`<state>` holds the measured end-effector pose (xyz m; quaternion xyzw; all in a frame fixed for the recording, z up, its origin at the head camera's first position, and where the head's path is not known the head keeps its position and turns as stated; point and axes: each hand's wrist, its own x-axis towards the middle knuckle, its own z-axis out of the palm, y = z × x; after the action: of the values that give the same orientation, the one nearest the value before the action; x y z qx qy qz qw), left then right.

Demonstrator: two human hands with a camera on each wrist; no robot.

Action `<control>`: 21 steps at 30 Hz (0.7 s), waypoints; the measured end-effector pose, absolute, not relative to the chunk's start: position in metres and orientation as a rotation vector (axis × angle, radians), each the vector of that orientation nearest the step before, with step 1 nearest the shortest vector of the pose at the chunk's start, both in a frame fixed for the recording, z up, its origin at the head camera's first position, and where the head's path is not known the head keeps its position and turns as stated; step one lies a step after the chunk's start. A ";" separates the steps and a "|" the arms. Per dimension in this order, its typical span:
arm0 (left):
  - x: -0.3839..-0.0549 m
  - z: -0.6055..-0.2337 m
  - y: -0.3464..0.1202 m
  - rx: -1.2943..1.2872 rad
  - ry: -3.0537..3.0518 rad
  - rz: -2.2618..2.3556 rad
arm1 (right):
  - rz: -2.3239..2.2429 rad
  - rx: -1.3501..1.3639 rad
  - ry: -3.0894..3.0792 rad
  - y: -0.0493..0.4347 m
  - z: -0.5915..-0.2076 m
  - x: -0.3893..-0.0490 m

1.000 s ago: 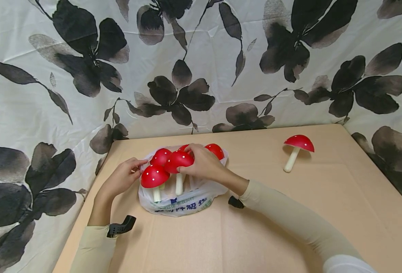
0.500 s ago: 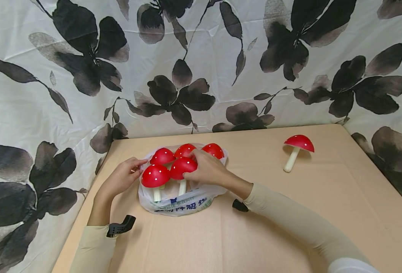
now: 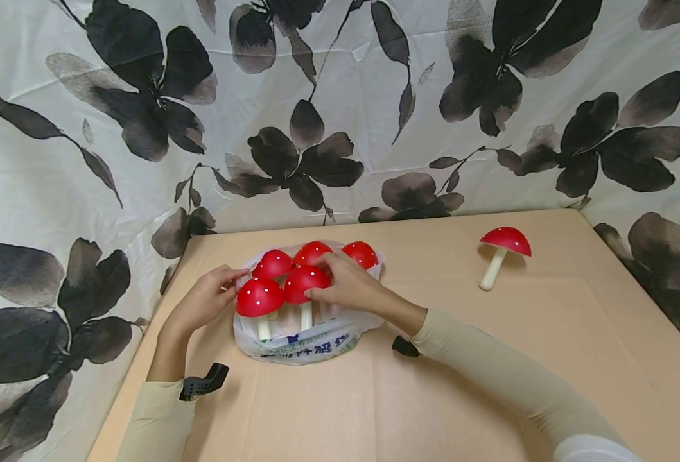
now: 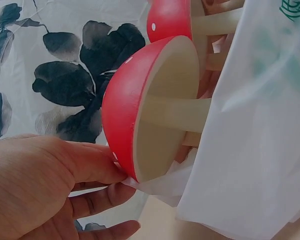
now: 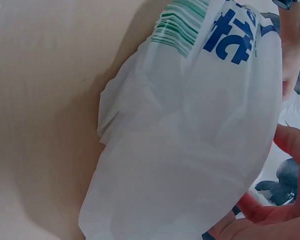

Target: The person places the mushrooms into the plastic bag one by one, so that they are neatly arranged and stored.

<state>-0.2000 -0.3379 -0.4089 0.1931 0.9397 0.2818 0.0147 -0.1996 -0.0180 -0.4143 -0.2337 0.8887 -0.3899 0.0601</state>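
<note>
A white plastic bag [image 3: 340, 340] with blue and green print sits on the table, its mouth spread around several toy mushrooms with red, white-dotted caps and pale stems. My right hand [image 3: 348, 282] grips the cap of the front middle mushroom [image 3: 305, 283], whose stem stands in the bag. At the bag's left rim, my left hand [image 3: 203, 298] pinches the plastic edge between thumb and finger. In the left wrist view its fingertips lie right beside the cap of the front left mushroom [image 4: 122, 107]. The bag's side [image 5: 180, 135] hides most of the mushrooms in the right wrist view.
One more toy mushroom [image 3: 506, 240] lies tilted on the wooden table [image 3: 432, 276] at the back right. Behind the table hangs a white cloth [image 3: 363, 83] with dark flowers. Black wrist cameras [image 3: 203, 382] are strapped at both forearms.
The mushroom in my right hand has shifted slightly back and lower into the bag, opening the view of the back mushroom's cap. My left hand stays at the bag's rim.
</note>
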 end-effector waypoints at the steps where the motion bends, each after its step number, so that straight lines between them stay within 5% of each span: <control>1: -0.200 -0.409 -0.338 0.602 2.926 0.876 | -1.167 -0.696 2.701 -0.018 -0.414 -0.200; 21: -0.202 -0.408 -0.338 0.601 2.929 0.857 | -1.241 -0.862 2.541 -0.004 -0.410 -0.212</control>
<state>-0.2021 -0.3384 -0.4078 0.1933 0.9415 0.2755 0.0154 -0.2118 -0.0040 -0.4103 -0.2902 0.8558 -0.4181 0.0923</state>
